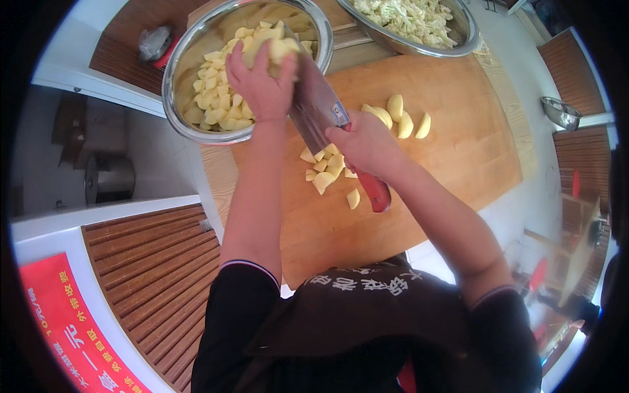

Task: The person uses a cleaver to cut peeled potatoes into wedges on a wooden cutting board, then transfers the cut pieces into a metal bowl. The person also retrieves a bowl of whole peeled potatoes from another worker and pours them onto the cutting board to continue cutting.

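My right hand (366, 145) grips a cleaver (319, 98) by its red handle, the broad blade slanting up and left to the rim of a steel bowl (169, 93). Above that bowl, my left hand (263, 83) has its fingers curved around potato chunks (282, 48) against the far end of the blade; motion blurs them. Many cut potato chunks (216, 98) lie in the bowl. Under and beside the cleaver's near end, a small heap of potato pieces (324, 169) rests on the wooden cutting board (442, 98). Several larger potato wedges (404, 124) lie beyond my right hand.
A second steel bowl (467, 39), full of cauliflower florets (403, 19), stands at the board's far edge. One loose potato piece (353, 199) lies near the cleaver handle. On the left are a slatted brown panel (152, 275) and a red sign (73, 324) bearing writing.
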A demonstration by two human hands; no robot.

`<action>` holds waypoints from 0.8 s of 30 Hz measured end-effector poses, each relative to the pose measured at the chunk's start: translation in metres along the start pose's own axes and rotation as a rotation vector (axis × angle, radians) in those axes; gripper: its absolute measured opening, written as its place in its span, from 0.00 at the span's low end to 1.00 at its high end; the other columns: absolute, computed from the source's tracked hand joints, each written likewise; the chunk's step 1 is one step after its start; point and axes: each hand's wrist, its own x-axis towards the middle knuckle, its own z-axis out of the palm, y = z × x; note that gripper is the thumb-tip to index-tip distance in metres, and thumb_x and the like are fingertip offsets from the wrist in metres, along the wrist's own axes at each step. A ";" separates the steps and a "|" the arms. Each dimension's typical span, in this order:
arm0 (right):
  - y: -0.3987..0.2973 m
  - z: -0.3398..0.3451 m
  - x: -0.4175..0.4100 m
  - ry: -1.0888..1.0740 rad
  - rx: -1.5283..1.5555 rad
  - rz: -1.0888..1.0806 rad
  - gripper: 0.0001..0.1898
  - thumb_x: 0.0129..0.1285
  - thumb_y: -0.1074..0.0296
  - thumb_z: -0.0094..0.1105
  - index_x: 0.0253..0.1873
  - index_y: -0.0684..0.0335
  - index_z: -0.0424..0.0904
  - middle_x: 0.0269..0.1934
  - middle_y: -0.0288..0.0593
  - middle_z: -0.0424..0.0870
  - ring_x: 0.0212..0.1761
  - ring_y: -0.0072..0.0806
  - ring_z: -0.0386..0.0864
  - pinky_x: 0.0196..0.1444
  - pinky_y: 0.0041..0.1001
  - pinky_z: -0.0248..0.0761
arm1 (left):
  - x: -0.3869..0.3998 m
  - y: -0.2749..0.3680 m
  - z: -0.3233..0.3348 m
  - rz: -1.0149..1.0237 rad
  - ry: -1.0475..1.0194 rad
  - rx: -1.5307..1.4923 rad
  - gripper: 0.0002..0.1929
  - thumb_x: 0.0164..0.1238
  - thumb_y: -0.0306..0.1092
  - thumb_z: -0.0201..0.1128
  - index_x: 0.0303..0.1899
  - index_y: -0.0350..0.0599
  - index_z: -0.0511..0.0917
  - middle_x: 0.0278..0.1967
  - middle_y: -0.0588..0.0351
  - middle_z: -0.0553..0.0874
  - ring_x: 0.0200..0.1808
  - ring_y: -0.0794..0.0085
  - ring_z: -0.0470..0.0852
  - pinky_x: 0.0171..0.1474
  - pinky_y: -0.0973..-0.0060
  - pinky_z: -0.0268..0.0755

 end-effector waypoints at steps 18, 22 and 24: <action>0.240 -0.019 -0.149 0.435 0.574 0.557 0.10 0.61 0.65 0.57 0.31 0.64 0.70 0.16 0.35 0.69 0.12 0.22 0.68 0.14 0.22 0.63 | -0.132 0.098 0.032 -0.223 -1.080 -0.003 0.36 0.52 0.60 0.62 0.61 0.53 0.68 0.59 0.49 0.68 0.59 0.52 0.66 0.59 0.53 0.57; 0.252 -0.003 -0.134 0.380 0.640 0.573 0.11 0.61 0.65 0.58 0.31 0.64 0.70 0.17 0.35 0.70 0.13 0.22 0.69 0.15 0.23 0.64 | -0.136 0.112 0.042 -0.197 -1.134 0.138 0.35 0.51 0.62 0.62 0.61 0.58 0.69 0.59 0.51 0.68 0.61 0.54 0.64 0.58 0.52 0.57; 0.251 0.006 -0.122 0.357 0.617 0.563 0.10 0.61 0.65 0.58 0.32 0.64 0.70 0.17 0.36 0.70 0.13 0.22 0.69 0.15 0.23 0.64 | -0.139 0.117 0.043 -0.182 -1.105 0.161 0.32 0.52 0.60 0.62 0.59 0.60 0.71 0.58 0.51 0.68 0.61 0.55 0.63 0.58 0.52 0.57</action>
